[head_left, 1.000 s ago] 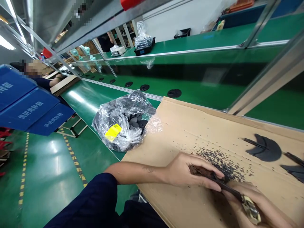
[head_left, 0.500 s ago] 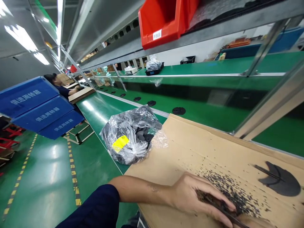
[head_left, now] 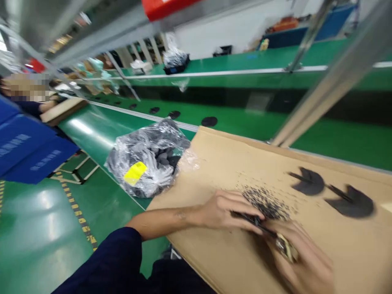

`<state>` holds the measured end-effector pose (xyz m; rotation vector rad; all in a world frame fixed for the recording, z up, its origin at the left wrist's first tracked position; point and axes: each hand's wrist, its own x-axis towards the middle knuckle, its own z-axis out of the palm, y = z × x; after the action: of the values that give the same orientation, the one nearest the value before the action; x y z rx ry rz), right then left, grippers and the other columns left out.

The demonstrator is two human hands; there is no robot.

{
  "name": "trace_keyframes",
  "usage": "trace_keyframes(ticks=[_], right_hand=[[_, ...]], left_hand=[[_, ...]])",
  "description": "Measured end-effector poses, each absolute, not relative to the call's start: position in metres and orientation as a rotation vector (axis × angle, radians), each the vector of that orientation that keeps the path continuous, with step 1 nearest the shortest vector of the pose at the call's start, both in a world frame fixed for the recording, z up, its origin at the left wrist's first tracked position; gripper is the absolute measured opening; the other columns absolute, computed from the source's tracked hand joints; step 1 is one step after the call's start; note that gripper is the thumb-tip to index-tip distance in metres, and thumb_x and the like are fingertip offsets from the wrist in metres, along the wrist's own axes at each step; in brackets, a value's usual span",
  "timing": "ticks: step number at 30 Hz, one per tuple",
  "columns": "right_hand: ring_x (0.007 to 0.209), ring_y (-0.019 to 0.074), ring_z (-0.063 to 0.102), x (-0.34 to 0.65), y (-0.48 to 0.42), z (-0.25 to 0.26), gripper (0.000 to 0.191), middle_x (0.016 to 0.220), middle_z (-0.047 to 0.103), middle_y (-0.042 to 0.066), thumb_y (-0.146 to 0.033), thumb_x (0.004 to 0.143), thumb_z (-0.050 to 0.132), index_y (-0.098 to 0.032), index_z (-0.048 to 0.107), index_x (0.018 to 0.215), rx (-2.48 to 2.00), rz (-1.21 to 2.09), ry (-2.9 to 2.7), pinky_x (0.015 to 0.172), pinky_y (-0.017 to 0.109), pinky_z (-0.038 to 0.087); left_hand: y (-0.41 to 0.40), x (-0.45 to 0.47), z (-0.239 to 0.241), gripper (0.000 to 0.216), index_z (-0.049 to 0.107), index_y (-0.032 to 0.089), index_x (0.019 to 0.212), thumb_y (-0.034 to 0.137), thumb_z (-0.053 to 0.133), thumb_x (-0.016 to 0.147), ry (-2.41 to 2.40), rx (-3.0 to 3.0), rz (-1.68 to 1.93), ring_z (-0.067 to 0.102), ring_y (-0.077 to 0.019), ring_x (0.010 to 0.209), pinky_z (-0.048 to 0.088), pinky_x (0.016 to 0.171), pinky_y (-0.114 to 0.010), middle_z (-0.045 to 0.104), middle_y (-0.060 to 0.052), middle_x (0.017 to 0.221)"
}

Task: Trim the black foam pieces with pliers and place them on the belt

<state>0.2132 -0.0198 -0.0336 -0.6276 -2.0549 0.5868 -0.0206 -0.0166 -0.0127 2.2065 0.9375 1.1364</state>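
My left hand [head_left: 231, 210] is closed around a thin dark flat piece [head_left: 241, 215], its fingers pinching it above the cardboard sheet [head_left: 220, 159]. Close against it, my right hand [head_left: 306, 249] is blurred and closed on a small object with a shiny, yellowish end [head_left: 286, 247], whose kind I cannot make out. The dark piece reaches between both hands. Beyond the fingers lies a scatter of tiny black bits [head_left: 266, 200]. Two black rounded pieces with a notch and a narrow stem, one nearer [head_left: 352, 202] and one farther [head_left: 309, 181], rest on the cardboard to the right.
A clear plastic bag [head_left: 147, 159] of black discs, with a yellow label, sits left of the cardboard. Black discs [head_left: 209, 121] lie in a row on the green surface behind. A metal post [head_left: 303, 85] rises at right; blue boxes [head_left: 30, 147] and another person are at left.
The view has shifted to the right and down. My right hand, barely visible before, now shows with the shiny object. A second notched black piece is now in view on the cardboard.
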Motion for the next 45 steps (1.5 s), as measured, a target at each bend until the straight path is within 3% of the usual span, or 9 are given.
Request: trace_keyframes(ticks=[6,16,22,30,36,41,45], right_hand=[[0.074,0.0209,0.069,0.188,-0.023,-0.003,0.02,0.086,0.073,0.006,-0.01,0.086,0.066,-0.025,0.064,0.1,-0.751,0.565,-2.04,0.068,0.037,0.055],[0.074,0.0191,0.067,0.193,-0.028,-0.011,0.015,0.087,0.074,0.007,-0.014,0.091,0.059,-0.023,0.065,0.101,-0.704,0.631,-2.053,0.067,0.035,0.052],[0.071,0.0193,0.065,0.192,-0.028,-0.012,0.011,0.082,0.072,0.006,-0.019,0.094,0.055,-0.023,0.064,0.099,-0.694,0.61,-2.078,0.065,0.036,0.05],[0.067,0.0171,0.06,0.192,-0.03,-0.011,0.01,0.077,0.067,0.004,-0.013,0.09,0.062,-0.022,0.062,0.095,-0.702,0.64,-2.096,0.063,0.033,0.045],[0.068,0.0181,0.062,0.192,-0.028,-0.009,0.007,0.077,0.068,0.005,-0.019,0.094,0.057,-0.022,0.063,0.097,-0.696,0.643,-2.102,0.063,0.034,0.047],[0.066,0.0166,0.06,0.192,-0.029,-0.009,0.009,0.075,0.066,0.004,-0.014,0.092,0.06,-0.022,0.061,0.096,-0.679,0.63,-2.081,0.062,0.033,0.046],[0.066,0.0165,0.061,0.192,-0.029,-0.01,0.01,0.075,0.065,0.003,-0.012,0.09,0.062,-0.022,0.061,0.094,-0.68,0.633,-2.083,0.062,0.033,0.046]], left_hand=[[-0.031,-0.018,-0.009,0.027,0.078,0.018,0.105,0.034,0.08,0.083,0.894,1.931,1.365,0.074,-0.0148,0.084,0.063,0.077,-0.029,0.08,-0.008,0.093],[-0.036,-0.018,-0.002,0.02,0.075,0.016,0.096,0.028,0.082,0.083,0.872,1.958,1.356,0.07,-0.0126,0.076,0.057,0.07,-0.026,0.078,-0.005,0.084],[-0.035,-0.021,-0.001,0.019,0.073,0.017,0.105,0.028,0.075,0.089,0.86,2.019,1.278,0.072,-0.0138,0.082,0.059,0.075,-0.028,0.078,-0.006,0.091],[-0.034,-0.023,-0.003,0.019,0.071,0.016,0.108,0.027,0.072,0.092,0.869,2.12,1.229,0.071,-0.0134,0.082,0.058,0.075,-0.028,0.078,-0.007,0.093],[-0.039,-0.02,0.002,0.018,0.074,0.015,0.097,0.028,0.079,0.085,0.92,2.067,1.272,0.069,-0.0121,0.075,0.057,0.07,-0.025,0.077,-0.005,0.084],[-0.04,-0.019,0.002,0.014,0.074,0.016,0.102,0.026,0.071,0.092,0.91,2.066,1.273,0.072,-0.0135,0.081,0.058,0.075,-0.027,0.078,-0.006,0.088],[-0.039,-0.019,0.003,0.012,0.074,0.016,0.095,0.028,0.074,0.09,0.934,2.079,1.237,0.071,-0.0125,0.076,0.058,0.072,-0.026,0.078,-0.005,0.085]])
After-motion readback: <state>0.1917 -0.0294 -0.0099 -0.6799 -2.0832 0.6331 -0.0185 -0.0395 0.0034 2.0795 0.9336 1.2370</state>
